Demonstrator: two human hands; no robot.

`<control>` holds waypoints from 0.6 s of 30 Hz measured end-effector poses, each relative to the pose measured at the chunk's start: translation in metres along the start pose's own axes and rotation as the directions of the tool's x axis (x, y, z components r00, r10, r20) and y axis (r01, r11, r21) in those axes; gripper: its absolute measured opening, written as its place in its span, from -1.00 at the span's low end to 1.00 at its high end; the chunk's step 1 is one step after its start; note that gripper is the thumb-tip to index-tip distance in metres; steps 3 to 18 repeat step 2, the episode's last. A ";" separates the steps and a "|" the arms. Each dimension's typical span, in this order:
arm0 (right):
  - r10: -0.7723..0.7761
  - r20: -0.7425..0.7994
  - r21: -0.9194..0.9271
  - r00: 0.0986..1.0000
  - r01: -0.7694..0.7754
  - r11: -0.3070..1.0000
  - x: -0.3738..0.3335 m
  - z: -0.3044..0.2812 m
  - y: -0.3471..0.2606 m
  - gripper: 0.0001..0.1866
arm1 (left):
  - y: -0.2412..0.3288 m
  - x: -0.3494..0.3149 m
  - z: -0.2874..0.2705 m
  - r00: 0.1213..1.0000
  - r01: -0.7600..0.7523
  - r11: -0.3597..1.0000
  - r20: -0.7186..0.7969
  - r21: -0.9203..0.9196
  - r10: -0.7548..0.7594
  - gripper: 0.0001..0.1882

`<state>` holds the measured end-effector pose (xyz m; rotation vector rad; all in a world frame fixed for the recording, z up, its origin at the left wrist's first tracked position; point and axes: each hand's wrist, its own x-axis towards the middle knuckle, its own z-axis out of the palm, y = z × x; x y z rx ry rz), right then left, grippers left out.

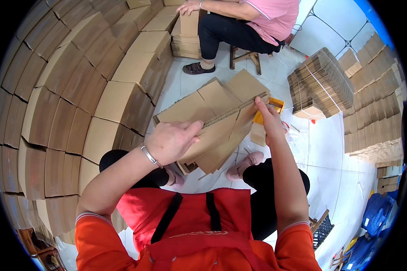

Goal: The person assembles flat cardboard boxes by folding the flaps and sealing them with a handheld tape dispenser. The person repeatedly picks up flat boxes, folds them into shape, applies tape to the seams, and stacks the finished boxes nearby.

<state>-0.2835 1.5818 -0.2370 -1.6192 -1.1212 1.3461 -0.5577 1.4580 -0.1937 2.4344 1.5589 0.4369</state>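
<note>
Between my knees stands a bundle of flattened cardboard boxes, its layered edges running slantwise up to the right. My left hand, a silver bangle at its wrist, is closed over the left end of the upright sheets; part of its fingers is hidden. At the other end my right hand grips the sheets, thumb on the top edge and the other fingers partly out of sight. Behind them, more flat cardboard leans away from me. A yellow object shows beside my right hand, partly covered by the cardboard.
Stacked cartons form a wall on my left. Opposite, a person in a pink shirt sits on a wooden stool, with hands on cardboard. Strapped cardboard bundles stand on the tiled floor; more cardboard stacks line the right.
</note>
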 end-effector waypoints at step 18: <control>0.011 0.044 -0.036 0.999 -0.009 0.999 0.003 -0.005 -0.002 -0.08 | -0.003 0.002 0.002 1.000 -0.006 0.998 0.004 -0.055 0.006 -0.66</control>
